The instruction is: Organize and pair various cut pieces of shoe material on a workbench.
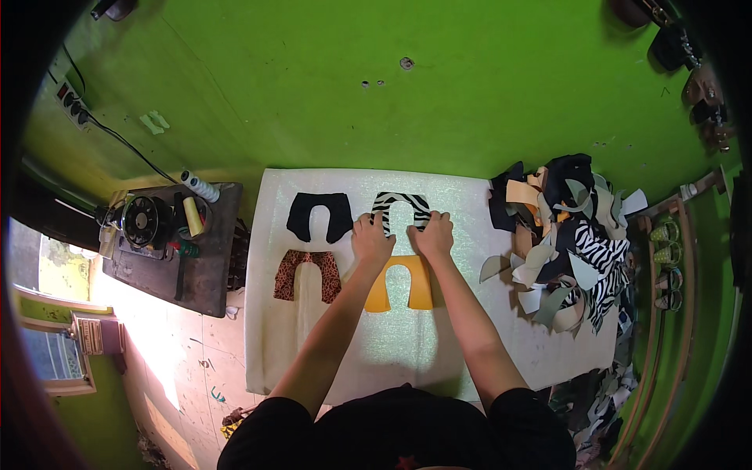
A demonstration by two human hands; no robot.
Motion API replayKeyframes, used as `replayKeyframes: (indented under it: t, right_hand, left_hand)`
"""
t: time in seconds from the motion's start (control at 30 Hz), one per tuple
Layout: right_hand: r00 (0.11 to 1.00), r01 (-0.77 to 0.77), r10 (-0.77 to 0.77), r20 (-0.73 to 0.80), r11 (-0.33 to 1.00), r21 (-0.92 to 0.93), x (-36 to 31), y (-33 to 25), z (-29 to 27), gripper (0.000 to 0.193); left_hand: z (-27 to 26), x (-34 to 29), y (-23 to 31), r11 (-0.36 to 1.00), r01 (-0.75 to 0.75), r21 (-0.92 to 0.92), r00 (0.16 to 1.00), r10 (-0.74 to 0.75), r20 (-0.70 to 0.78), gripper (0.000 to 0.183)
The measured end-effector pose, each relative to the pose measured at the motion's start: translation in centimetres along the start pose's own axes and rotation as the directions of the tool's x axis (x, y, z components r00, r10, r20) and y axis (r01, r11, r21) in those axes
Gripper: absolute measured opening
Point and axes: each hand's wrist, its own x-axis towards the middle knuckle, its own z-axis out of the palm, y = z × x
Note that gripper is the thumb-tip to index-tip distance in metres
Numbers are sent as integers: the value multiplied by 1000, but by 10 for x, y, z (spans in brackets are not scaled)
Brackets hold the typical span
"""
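A zebra-striped, arch-shaped cut piece of material [401, 201] lies on the white table top [462, 345]. My left hand [372, 237] grips its left leg with curled fingers, and my right hand [435, 233] does the same at the right leg. The fingertips partly hide both leg ends. Just below, towards me, is a yellow arch-shaped piece [421, 286], its left leg partly behind my left forearm. To the left lie a black arch-shaped piece [298, 219] and, nearer me, a leopard-print one [287, 274].
A heap of mixed scraps [564, 235] covers the table's right side and spills over its edge. At left stands a dark sewing-machine table [204, 274] with a thread cone [200, 188]. A green wall [313, 94] rises behind; a wooden rack [685, 258] with footwear stands at right.
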Motion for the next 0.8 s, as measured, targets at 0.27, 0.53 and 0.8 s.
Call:
replayKeyframes:
  t: [0.27, 0.53, 0.8]
  right_hand:
    - [1000, -4, 4, 31, 1000, 6, 1, 9, 7, 57]
    - [1000, 4, -4, 28, 1000, 14, 1, 6, 9, 57]
    - [998, 45, -42, -49, 998, 52, 1, 14, 19, 57]
  left_hand:
    - [-5, -11, 3, 999, -42, 15, 995, 43, -91, 51]
    - [-4, -19, -11, 989, -119, -84, 993, 117, -22, 47]
    - [-3, -18, -9, 994, -111, -9, 992, 112, 50, 44]
